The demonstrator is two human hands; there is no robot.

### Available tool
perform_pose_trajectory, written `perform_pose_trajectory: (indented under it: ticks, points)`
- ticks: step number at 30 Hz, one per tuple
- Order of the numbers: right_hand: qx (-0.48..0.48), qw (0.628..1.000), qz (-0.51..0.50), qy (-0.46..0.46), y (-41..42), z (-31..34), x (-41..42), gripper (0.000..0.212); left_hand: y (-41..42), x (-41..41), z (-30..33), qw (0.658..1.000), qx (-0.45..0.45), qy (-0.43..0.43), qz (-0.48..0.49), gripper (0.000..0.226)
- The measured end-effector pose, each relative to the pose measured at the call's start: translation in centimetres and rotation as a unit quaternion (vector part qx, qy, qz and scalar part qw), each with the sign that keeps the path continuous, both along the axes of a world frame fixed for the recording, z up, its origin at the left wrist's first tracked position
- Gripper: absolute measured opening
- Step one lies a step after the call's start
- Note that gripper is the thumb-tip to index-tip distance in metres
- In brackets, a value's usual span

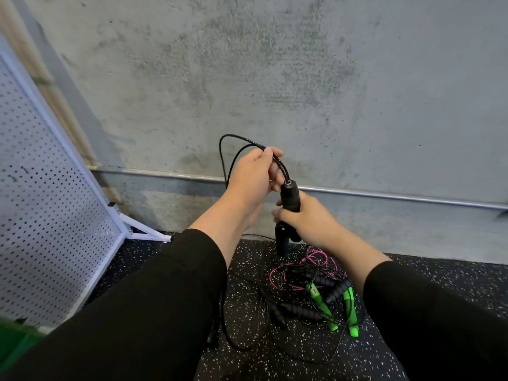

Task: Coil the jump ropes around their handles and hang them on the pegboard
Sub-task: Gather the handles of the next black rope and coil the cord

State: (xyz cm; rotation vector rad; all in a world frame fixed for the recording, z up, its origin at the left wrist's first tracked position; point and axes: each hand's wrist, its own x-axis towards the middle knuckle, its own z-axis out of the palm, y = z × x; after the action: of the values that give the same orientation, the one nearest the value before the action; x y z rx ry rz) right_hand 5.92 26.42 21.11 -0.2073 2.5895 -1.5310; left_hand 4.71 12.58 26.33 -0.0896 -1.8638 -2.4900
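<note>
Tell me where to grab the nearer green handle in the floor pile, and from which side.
Grip the green handle around its middle shaft, coming from above. It lies flat on the speckled floor, slanted with its bright tip toward you, so fingers can close across its width. Thin black cords cross it and a black handle lies against it, so probably lift slowly to avoid dragging the tangle.

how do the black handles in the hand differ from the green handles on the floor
The black handles are held together, roughly upright, in the right hand; the green handles lie flat on the speckled floor in a tangle of ropes. The black pair's cord loops up through the left hand; the green pair is untouched. The black ones look smooth and round, the green ones slimmer and tapered. Neither pair is coiled or hung on the pegboard yet.
</note>
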Motion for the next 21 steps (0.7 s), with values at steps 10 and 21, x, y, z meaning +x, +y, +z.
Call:
perform_pose_trajectory:
  ticks: [10, 21]
  points:
    - [-0.239, 0.969, -0.050, -0.031, 0.5, 2.1, -1.2, 0.013, -1.4, 1.4, -3.3, 0.876, -0.446, -0.083, -0.165, 0.047]
    - [-0.125, 0.966, -0.149, -0.170, 3.6, 2.1, -1.5, 0.031, -1.2, 1.5, -4.6, 0.938, -0.181, -0.258, -0.143, 0.021]
